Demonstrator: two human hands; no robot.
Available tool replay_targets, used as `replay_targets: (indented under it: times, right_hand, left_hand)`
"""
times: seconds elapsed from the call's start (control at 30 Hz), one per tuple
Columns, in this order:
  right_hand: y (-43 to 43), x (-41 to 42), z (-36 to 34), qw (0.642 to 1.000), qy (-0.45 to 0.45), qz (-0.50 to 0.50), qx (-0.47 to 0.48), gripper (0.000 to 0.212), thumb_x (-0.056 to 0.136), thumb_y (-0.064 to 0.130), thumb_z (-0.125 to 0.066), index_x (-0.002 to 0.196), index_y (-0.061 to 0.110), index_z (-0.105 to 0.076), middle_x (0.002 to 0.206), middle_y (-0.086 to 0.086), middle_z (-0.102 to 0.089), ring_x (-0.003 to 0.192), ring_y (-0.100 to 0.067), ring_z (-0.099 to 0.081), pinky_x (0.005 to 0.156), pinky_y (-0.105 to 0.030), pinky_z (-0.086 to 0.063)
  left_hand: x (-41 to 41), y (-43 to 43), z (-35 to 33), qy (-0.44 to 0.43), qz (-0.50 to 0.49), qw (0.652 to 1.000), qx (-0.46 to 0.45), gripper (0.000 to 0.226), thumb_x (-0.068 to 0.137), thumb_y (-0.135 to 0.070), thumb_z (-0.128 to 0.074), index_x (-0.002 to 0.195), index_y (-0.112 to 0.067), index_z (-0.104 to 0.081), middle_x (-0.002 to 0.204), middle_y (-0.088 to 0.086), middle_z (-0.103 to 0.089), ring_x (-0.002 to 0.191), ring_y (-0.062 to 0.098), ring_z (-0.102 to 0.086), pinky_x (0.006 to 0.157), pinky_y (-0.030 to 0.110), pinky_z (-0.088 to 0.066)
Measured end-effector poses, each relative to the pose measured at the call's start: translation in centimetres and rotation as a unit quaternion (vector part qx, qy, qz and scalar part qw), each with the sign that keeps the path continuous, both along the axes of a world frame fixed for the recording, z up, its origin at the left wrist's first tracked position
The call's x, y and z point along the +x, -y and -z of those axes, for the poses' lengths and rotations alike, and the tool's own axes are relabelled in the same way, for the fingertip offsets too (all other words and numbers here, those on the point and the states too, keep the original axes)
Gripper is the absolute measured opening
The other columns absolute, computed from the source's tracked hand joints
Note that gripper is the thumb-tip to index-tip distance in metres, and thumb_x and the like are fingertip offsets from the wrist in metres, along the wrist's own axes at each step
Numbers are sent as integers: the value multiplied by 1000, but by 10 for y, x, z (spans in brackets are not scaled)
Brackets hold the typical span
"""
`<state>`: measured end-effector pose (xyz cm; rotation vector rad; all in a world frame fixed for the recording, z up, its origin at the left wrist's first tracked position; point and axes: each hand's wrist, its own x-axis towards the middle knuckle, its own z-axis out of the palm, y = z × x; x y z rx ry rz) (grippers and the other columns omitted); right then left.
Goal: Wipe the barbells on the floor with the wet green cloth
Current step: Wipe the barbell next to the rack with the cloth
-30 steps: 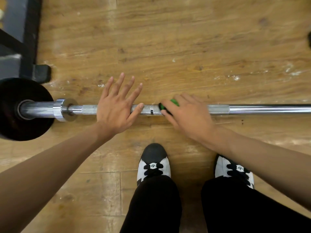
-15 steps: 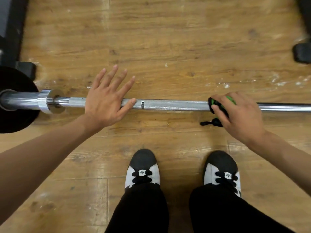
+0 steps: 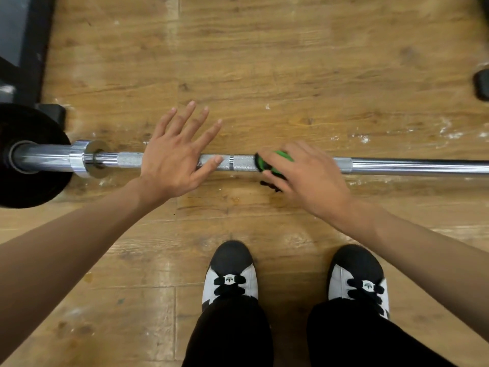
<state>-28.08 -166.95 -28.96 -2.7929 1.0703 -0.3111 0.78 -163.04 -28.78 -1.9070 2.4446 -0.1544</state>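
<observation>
Head view looks straight down on a worn wooden plank floor with pale scuffs, where a long chrome steel barbell lies left to right across the middle. At its left end the bar passes through a shiny metal collar into a round black weight plate that stands on the floor. The left hand rests flat on the knurled part of the bar just right of the collar, its fingers straight and spread apart and its thumb lying along the bar. Near it, beyond a short stretch of knurled bar with a thin smooth ring, the right hand is curled over a bunched green cloth with black edging and clamps it round the bar. A dark scrap of the cloth hangs down on the near side, and this hand is slightly blurred. Nearer the person, two white lace-up shoes with black toes stand side by side on the planks below black trouser legs. A black metal frame runs along the floor's far left, behind the plate, and a dark rounded object sits at the far right, well apart from the bar.
</observation>
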Motion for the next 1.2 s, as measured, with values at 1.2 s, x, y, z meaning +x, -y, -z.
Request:
replay_targets:
  times: [1.2]
  right_hand:
    - [-11, 51, 12, 993, 50, 80, -64, 25, 102, 41, -55, 111, 23, -69, 90, -4, -67, 85, -27, -61, 83, -40, -42]
  left_hand:
    - [-8, 10, -8, 40, -83, 992, 88, 80, 101, -66, -14, 152, -19, -53, 162, 18, -41, 154, 38, -29, 125, 54, -17]
